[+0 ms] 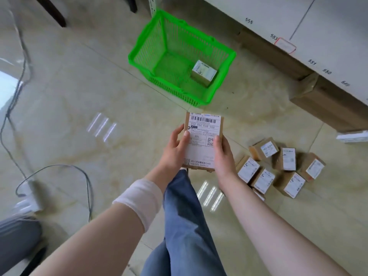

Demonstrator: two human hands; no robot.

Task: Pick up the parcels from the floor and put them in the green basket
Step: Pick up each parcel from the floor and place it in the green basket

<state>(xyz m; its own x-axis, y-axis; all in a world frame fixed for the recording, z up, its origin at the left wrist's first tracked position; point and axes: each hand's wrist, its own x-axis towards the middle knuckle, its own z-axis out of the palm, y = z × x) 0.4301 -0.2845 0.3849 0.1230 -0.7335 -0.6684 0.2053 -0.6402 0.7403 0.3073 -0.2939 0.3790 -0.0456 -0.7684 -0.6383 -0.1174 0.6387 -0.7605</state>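
Note:
I hold a brown cardboard parcel with a white shipping label facing up, above the tiled floor. My left hand grips its left edge, thumb on the label. My right hand grips its right edge, thumb on top. The green plastic basket stands on the floor just beyond the parcel, with one small labelled box in its near right corner. Several small labelled parcels lie clustered on the floor to the right of my right hand.
White numbered shelving runs along the right, with big brown cartons under it. Black cables and a white power strip lie on the floor at left. Dark furniture legs stand at the far left. My jeans leg is below.

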